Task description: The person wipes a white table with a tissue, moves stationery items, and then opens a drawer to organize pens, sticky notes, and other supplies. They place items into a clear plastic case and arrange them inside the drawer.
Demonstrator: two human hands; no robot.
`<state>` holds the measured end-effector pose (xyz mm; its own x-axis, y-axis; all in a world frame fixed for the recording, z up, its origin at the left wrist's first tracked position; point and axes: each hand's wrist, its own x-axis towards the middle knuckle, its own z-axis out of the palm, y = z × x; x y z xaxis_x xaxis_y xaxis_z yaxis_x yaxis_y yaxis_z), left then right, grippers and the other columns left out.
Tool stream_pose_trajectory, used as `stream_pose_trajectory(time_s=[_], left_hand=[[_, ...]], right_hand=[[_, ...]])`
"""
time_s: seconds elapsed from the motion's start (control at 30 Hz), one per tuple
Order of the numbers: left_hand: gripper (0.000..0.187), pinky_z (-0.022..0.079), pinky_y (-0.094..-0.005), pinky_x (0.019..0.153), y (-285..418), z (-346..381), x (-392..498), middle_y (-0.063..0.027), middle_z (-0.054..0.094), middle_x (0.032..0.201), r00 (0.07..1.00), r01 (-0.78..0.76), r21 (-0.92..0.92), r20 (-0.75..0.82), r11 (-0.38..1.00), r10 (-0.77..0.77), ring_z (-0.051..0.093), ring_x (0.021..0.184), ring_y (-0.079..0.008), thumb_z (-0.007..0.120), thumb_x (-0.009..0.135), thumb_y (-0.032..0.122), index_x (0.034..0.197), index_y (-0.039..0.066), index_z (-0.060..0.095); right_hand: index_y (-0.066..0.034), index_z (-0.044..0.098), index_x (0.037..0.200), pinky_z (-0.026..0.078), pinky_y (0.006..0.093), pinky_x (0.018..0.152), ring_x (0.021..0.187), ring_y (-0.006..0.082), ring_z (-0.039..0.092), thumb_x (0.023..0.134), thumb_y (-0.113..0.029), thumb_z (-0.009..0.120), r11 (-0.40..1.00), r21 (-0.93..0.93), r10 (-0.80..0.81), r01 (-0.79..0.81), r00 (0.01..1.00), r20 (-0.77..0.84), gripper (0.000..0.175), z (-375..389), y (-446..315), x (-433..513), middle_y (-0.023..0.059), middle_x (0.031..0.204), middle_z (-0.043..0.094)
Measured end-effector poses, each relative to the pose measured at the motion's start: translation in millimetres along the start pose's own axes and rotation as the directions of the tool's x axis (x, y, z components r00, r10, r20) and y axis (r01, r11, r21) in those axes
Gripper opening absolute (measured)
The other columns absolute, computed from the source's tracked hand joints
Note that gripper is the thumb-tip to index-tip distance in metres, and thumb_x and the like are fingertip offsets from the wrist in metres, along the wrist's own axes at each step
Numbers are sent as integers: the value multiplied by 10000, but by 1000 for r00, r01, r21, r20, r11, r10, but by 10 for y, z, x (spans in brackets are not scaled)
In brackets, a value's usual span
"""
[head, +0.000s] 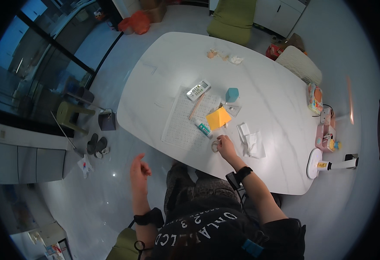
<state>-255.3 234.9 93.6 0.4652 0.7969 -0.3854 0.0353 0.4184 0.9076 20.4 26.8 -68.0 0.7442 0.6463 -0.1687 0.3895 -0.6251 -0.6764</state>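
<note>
My right hand [226, 149] rests at the near part of the white table [274, 130], its fingertips pinching a roll of tape [214, 146]. Past it lies a green and white glue stick [204, 128], touching a folded yellow paper [218, 118]. Under the glue stick is a sheet of handwritten paper [177, 130], with a pencil [196, 106] and a white remote control [198, 90] on it. Beside the yellow paper are a clear set square [234, 110] and a teal block-shaped object [232, 95]. My left hand [140, 172] hangs off the table's edge, holding nothing, fingers partly curled.
White tissues [251, 144] lie right of my right hand. Eggshell-like scraps [212, 54] and a crumpled tissue [235, 60] are at the far side. Along the right edge stand a lamp base [313, 163], a pink organizer [321, 138] and a wipes pack [315, 97]. A green chair [232, 21] stands beyond.
</note>
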Motion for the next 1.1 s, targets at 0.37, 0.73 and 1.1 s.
stream_pose_trajectory(time_s=[0.37,0.73,1.1], left_hand=[[192,486,-264,702,-639,875,1515,-20,571,788,670,-66,421,691,905,-273,558,736,-103,485,983,118,1111,-10,548],[400,478,-256,745,-234,717,2201,-55,652,878,632,-38,435,708,900,-315,611,833,-118,524,940,120,1331,47,488],[345,504,-279,827,-537,1214,2371,-76,648,1011,493,-12,607,694,794,-524,616,910,-137,549,962,179,1265,14,556]], right_hand=[[-23,585,1086,494,276,698,766,129,595,853,-139,657,759,610,82,-228,963,257,270,49,-1004,386,65,852,627],[-62,457,1249,457,414,901,1067,334,530,627,-343,834,789,-439,330,-431,899,-289,780,44,-317,810,141,1101,546],[-12,543,986,475,397,744,847,327,603,820,-339,701,894,185,425,-409,903,-59,399,-242,-467,369,163,887,625]])
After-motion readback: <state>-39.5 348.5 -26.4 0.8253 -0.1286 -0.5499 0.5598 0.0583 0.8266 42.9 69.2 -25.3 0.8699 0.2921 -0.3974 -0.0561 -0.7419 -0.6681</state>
